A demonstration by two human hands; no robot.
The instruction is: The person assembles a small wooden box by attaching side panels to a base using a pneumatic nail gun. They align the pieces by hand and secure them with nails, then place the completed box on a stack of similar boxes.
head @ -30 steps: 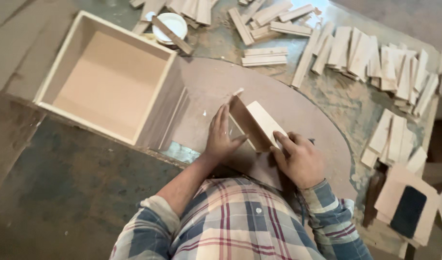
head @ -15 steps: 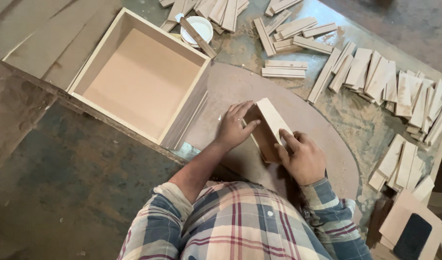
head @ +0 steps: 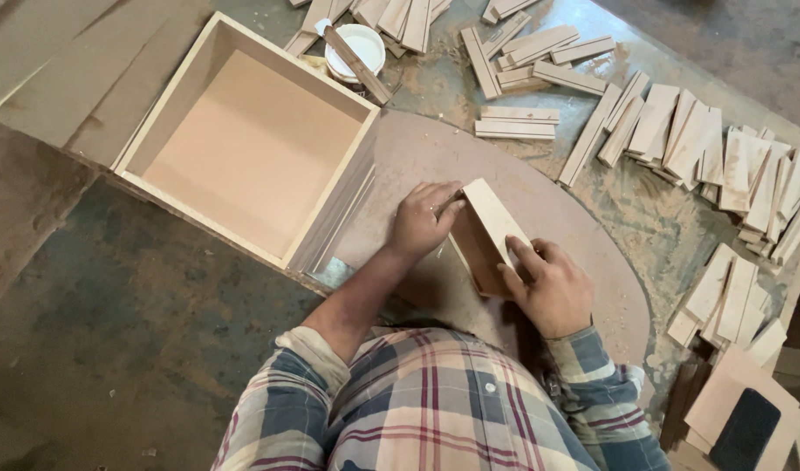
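Since the earlier frame, both hands have shifted a little on the small wooden box (head: 487,235), which now stands tilted on the rounded board (head: 583,253), right of the large open wooden box (head: 243,148). Left hand (head: 422,222) curls loosely over the small box's left edge, fingers bent and touching it; right hand (head: 553,288) grips its near right side, index finger stretched along the pale top panel. Its inner face looks darker brown.

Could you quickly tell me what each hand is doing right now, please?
Left hand: curled against the far end of the small pale wooden panel piece.
Right hand: closed on the same piece's near end.
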